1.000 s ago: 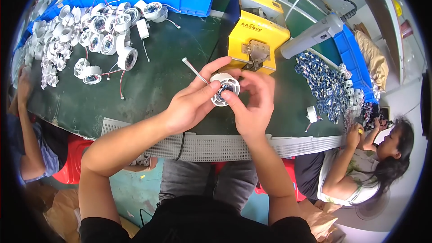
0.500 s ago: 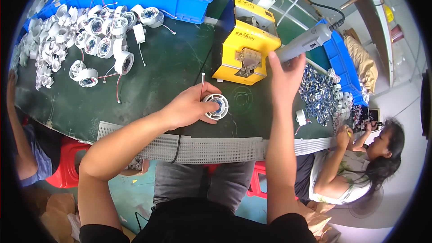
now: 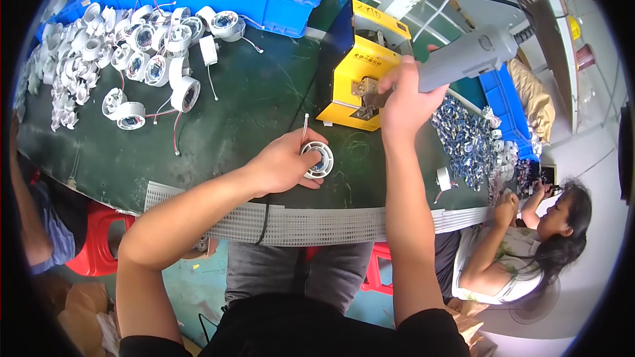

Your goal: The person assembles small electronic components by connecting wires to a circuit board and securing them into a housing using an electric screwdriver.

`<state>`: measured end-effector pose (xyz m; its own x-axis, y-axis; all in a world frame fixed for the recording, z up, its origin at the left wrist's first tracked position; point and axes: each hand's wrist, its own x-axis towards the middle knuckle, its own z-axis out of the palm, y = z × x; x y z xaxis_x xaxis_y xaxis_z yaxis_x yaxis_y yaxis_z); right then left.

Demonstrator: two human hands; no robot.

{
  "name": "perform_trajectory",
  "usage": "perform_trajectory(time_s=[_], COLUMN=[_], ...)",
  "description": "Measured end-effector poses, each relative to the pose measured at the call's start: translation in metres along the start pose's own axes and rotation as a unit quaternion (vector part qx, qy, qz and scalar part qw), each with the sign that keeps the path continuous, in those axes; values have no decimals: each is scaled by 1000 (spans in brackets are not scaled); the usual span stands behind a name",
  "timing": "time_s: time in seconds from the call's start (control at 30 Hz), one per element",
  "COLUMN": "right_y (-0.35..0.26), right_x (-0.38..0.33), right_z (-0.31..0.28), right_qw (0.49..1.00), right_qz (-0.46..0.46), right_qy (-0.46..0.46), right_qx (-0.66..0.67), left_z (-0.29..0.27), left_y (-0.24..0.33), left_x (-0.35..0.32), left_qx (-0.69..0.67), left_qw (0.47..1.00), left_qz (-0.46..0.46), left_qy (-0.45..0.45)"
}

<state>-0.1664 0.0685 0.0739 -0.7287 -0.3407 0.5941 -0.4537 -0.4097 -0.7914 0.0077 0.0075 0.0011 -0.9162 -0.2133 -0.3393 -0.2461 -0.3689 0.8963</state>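
My left hand (image 3: 279, 166) is closed around a round white plastic housing (image 3: 328, 166) above the green tabletop. The thumb lies over the blue circuit board inside its ring, and a thin cable with a small white plug (image 3: 305, 119) sticks up by the fingers. In my right hand (image 3: 405, 107) is a grey electric screwdriver (image 3: 466, 59), held with its front end towards the yellow screw feeder (image 3: 374, 59). My fingers hide the tool's tip, so whether it touches the metal pick-up part (image 3: 365, 91) cannot be seen.
White housings (image 3: 157, 69) with wires lie at the left, before blue bins (image 3: 264, 6) of white parts. Small circuit boards (image 3: 460, 139) are heaped at the right, near a single white housing (image 3: 443, 178). A co-worker (image 3: 509, 251) sits at the right; another person's arm (image 3: 30, 218) shows at the left.
My right hand now wraps around the screwdriver and has moved it left, to the front of the screw feeder. The left hand keeps the housing nearly in place.
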Motion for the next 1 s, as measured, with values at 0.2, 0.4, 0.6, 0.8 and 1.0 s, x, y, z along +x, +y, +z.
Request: perform_trajectory(time_s=[0.2, 0.4, 0.6, 0.8, 1.0], right_y=[-13, -29, -29, -29, -21], right_x=[-23, -70, -85, -89, -93], right_z=[-3, 1, 9, 13, 15], right_qw=[998, 993, 975, 988, 985], right_qz=[46, 42, 91, 72, 73], right_qy=[-27, -8, -59, -81, -72], right_qx=[28, 108, 196, 114, 136], left_z=[1, 3, 3, 3, 3], left_y=[-2, -2, -3, -2, -1], left_x=[-1, 1, 3, 1, 2], left_qx=[-6, -14, -12, -10, -5], left_qw=[1000, 999, 999, 999, 999], left_qz=[16, 15, 16, 15, 20], left_qy=[23, 28, 35, 40, 38])
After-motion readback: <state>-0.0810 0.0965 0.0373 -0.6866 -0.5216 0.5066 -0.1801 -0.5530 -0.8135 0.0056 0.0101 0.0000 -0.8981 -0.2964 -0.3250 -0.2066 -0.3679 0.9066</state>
